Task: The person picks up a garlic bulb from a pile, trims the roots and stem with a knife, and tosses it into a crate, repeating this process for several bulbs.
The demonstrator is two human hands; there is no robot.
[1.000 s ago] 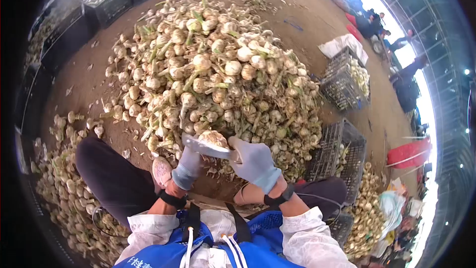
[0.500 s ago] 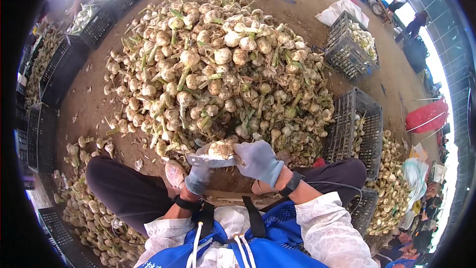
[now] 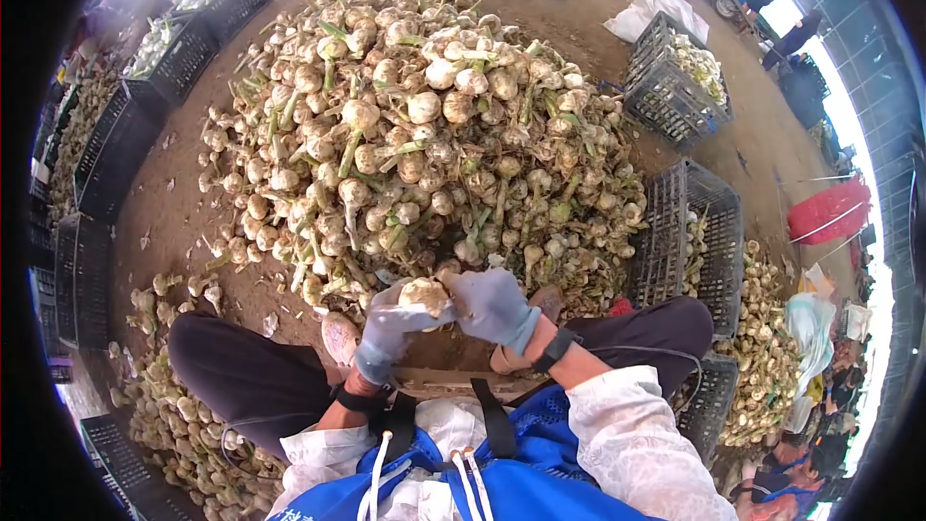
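My right hand (image 3: 492, 307), in a grey-blue glove, is closed on a garlic bulb (image 3: 424, 297) in front of my lap. Close against the bulb's left side is my left hand (image 3: 384, 326), gloved the same way and curled closed around a knife. Most of the knife is now covered by the fingers and smeared by motion; its pale flat blade shows in the earlier frame. Directly beyond both hands rises a large heap of garlic bulbs (image 3: 424, 150) with stalks and roots on them.
To the right stand a black crate (image 3: 690, 232) and a farther crate (image 3: 680, 87) holding garlic. More crates (image 3: 106, 159) line the left side. Loose garlic (image 3: 183, 425) lies by my left knee. A red sack (image 3: 828, 210) is at the far right, with people (image 3: 796, 37) beyond.
My left hand has come up beside the bulb, and the blade that showed beneath it is now mostly hidden. The right hand still grips the bulb, slightly more to the left.
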